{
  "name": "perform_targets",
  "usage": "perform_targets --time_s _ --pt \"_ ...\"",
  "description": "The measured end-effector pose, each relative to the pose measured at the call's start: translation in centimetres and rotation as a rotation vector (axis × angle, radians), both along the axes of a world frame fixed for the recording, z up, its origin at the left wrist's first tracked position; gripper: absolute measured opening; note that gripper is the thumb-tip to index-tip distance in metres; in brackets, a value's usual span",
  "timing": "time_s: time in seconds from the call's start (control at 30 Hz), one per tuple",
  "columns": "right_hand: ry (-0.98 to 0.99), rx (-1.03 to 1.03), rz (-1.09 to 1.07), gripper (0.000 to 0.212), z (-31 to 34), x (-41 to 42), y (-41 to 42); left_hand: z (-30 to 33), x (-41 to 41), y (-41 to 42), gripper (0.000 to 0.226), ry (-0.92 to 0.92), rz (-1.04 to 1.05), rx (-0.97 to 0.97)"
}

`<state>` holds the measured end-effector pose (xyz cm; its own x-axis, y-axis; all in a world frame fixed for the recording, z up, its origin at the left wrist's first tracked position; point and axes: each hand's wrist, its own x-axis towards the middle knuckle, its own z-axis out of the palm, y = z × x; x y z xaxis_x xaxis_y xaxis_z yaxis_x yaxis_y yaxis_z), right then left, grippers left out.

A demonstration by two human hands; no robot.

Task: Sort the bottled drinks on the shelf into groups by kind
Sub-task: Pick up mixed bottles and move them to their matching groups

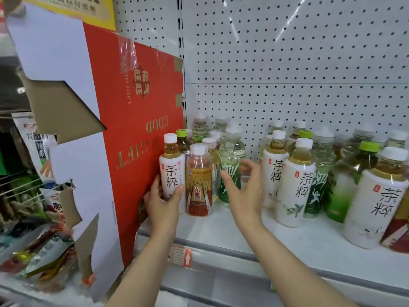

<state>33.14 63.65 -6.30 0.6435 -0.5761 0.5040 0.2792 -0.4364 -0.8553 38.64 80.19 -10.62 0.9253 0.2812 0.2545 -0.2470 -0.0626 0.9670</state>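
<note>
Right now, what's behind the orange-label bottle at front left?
Behind the orange-label bottle: a white-capped bottle of pale yellow drink, then more caps. Their labels and lower bodies are hidden.

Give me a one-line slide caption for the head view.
Left hand grips a white-labelled tea bottle beside red cardboard; open right hand reaches toward clear green-labelled bottle.

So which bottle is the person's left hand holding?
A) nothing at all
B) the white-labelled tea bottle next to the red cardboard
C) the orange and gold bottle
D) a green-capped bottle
B: the left hand is wrapped around the lower part of the white-labelled tea bottle beside the red cardboard, while the right hand is open and empty.
</note>
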Motion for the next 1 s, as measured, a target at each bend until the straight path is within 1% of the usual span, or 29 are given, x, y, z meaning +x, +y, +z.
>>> perform_targets --time_s 0.03,0.07,0.13,0.17,0.23,0.3,0.37,0.43,0.57,0.63,0.7,0.8,0.9,1.0 --pt "0.033 0.010 0.092 0.056 0.1 -0.3 0.8 -0.1 0.0 -0.1 0.079 0.003 0.006 0.016" --pt "0.104 0.033 0.197 0.059 0.0 -0.3 1.6 -0.3 0.1 -0.1 0.080 0.008 0.018 0.032" --pt "0.247 0.074 0.317 0.071 -0.6 0.2 2.5 -0.2 -0.1 -0.2 0.073 0.009 0.023 0.053" --pt "0.295 0.075 0.325 0.076 -0.9 0.5 2.7 -0.1 -0.2 -0.2 0.069 0.003 0.019 0.053" --pt "0.361 0.041 0.271 0.086 -1.4 0.9 3.2 0.0 -0.2 -0.1 0.064 0.004 -0.006 0.021" --pt "0.398 0.001 0.215 0.098 -1.3 0.9 3.5 0.3 -0.6 -0.2 0.059 0.010 -0.048 -0.040" --pt "0.413 0.002 0.207 0.103 -1.4 0.9 3.3 0.5 -0.8 0.0 0.056 0.016 -0.092 -0.061" --pt "0.411 0.029 0.213 0.101 -1.4 0.0 2.9 0.5 -0.9 0.2 0.055 0.025 -0.133 -0.054" --pt "0.390 0.174 0.262 0.075 -1.4 -3.0 0.7 0.8 -1.0 0.5 0.060 0.054 -0.193 -0.101" --pt "0.377 0.241 0.267 0.069 -1.4 -4.3 -0.8 1.1 -1.3 0.3 0.065 0.048 -0.221 -0.098" --pt "0.353 0.283 0.243 0.071 -1.4 -5.5 -2.0 1.3 -1.7 -0.3 0.069 0.052 -0.258 -0.075" --pt "0.291 0.298 0.186 0.078 -1.2 -7.5 -3.6 1.6 -2.6 -2.2 0.069 0.080 -0.380 0.036" --pt "0.191 0.332 0.165 0.074 -0.4 -9.9 -5.1 1.6 -3.3 -5.1 0.076 0.086 -0.519 0.130" --pt "0.128 0.362 0.162 0.074 0.3 -11.6 -6.4 1.5 -4.1 -8.3 0.080 0.061 -0.591 0.182"
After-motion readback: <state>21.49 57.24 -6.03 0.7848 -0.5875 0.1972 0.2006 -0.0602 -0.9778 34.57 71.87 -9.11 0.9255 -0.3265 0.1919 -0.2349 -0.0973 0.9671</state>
